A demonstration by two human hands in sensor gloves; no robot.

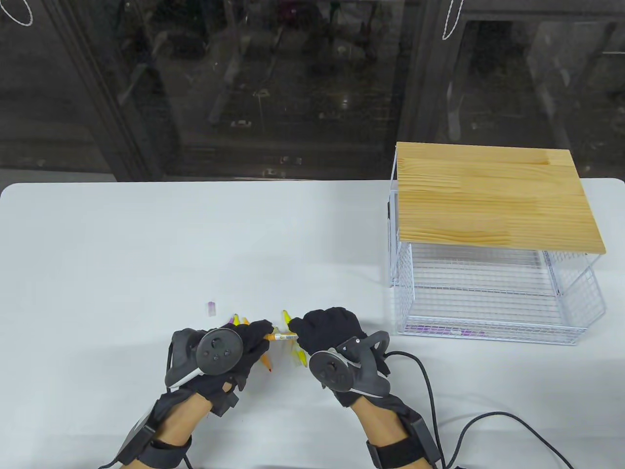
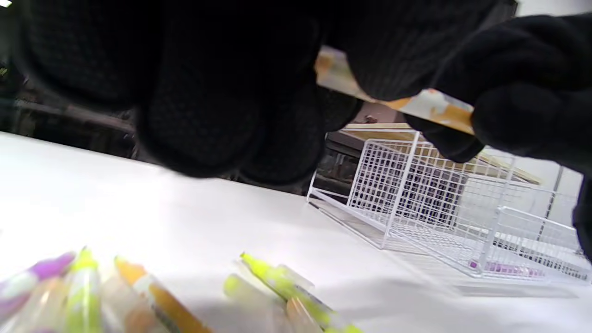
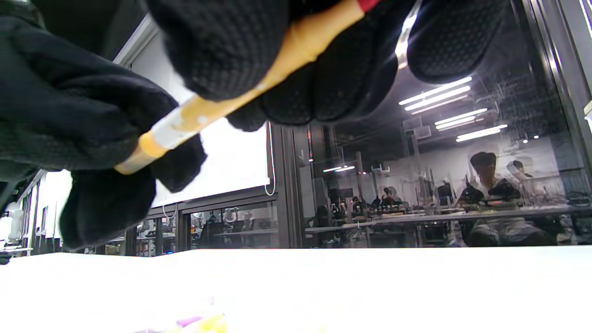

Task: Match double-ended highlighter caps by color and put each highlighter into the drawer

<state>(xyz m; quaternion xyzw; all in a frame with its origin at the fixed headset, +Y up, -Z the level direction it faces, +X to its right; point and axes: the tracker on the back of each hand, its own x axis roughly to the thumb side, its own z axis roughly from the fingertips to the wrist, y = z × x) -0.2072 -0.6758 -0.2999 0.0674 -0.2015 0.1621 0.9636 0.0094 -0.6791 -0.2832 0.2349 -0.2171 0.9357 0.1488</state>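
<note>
Both hands hold one orange highlighter [image 1: 280, 336] level above the table. My left hand [image 1: 256, 334] grips its left end and my right hand [image 1: 305, 332] grips its right end. The same orange highlighter [image 2: 430, 105] runs between the gloved fingers in the left wrist view, and in the right wrist view the orange highlighter [image 3: 222, 104] shows a red tip at the top. Loose yellow, orange and purple highlighters [image 2: 152, 296] lie on the table under my hands. A purple highlighter [image 1: 439, 331] lies in the pulled-out wire drawer [image 1: 488, 312].
The wire drawer unit has a wooden top [image 1: 493, 195] and stands at the right of the white table [image 1: 146, 244]. A small purple cap [image 1: 211, 308] lies alone left of the pile. Black cables [image 1: 439, 391] trail from my right wrist.
</note>
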